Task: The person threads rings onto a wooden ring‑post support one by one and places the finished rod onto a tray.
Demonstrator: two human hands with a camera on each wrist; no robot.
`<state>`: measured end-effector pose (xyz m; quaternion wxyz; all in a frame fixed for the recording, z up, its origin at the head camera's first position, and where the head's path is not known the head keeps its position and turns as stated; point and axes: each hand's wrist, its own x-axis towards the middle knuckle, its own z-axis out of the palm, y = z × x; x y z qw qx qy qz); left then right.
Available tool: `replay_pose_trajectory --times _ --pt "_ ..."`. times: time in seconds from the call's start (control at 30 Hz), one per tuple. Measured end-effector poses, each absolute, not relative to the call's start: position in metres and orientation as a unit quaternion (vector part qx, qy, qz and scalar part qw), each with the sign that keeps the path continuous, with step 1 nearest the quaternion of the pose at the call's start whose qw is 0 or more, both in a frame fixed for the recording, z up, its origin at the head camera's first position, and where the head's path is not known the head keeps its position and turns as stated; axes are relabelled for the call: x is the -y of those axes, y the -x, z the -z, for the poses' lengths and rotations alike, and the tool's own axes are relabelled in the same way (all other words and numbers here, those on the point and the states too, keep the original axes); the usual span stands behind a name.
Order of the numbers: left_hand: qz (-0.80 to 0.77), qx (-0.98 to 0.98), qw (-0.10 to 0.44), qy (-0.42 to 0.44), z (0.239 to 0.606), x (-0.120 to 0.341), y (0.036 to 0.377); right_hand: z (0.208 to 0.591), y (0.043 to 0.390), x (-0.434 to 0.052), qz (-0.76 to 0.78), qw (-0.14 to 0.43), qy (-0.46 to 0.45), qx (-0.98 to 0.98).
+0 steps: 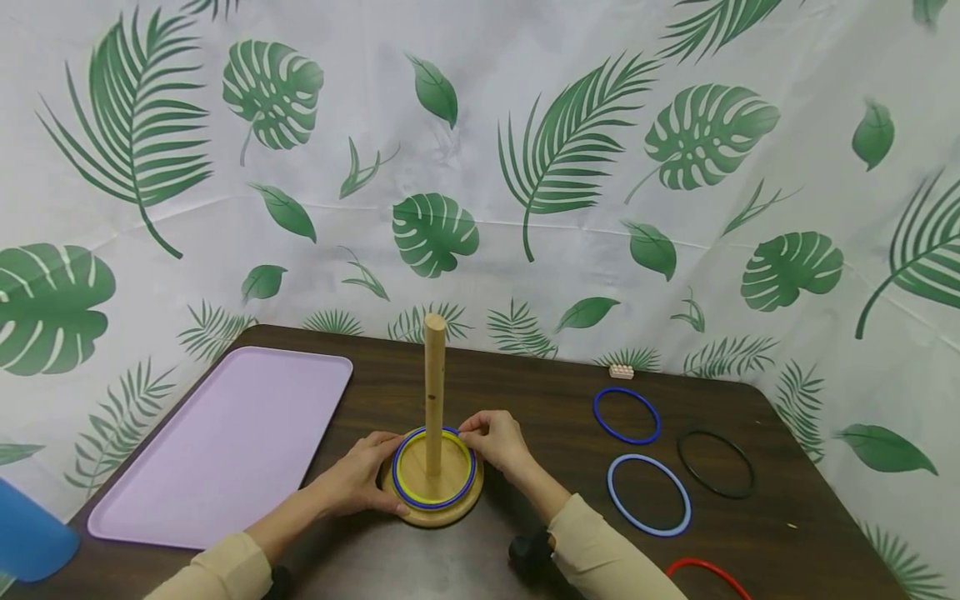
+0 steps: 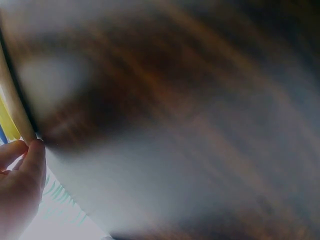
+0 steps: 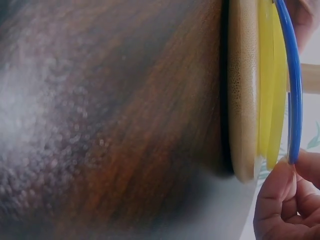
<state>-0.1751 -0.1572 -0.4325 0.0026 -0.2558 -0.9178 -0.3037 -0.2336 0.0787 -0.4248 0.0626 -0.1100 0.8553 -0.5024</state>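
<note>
A wooden peg (image 1: pixel 434 392) stands upright on a round wooden base (image 1: pixel 438 512) in the middle of the dark table. A yellow ring (image 1: pixel 405 487) and a dark blue ring (image 1: pixel 420 503) lie around the peg on the base. My left hand (image 1: pixel 360 483) holds the base's left rim, fingertips (image 2: pixel 30 155) against its wooden edge (image 2: pixel 12 105). My right hand (image 1: pixel 495 440) pinches the blue ring (image 3: pixel 292 75) at its far right side, lifting it just off the yellow ring (image 3: pixel 267 75) above the base (image 3: pixel 242 100).
A pink tray (image 1: pixel 225 442) lies to the left. Right of the base lie a dark blue ring (image 1: pixel 626 415), a light blue ring (image 1: pixel 648 494), a black ring (image 1: pixel 716 463) and a red ring (image 1: pixel 708 575). A small beige brick (image 1: pixel 621 372) sits at the back.
</note>
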Motion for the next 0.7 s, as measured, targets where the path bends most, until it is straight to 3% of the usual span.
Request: replay_pose_trajectory --times 0.7 --pt "0.306 0.918 0.0 0.252 0.4331 0.1564 0.176 0.4246 0.2325 -0.0798 0.483 0.077 0.12 -0.864"
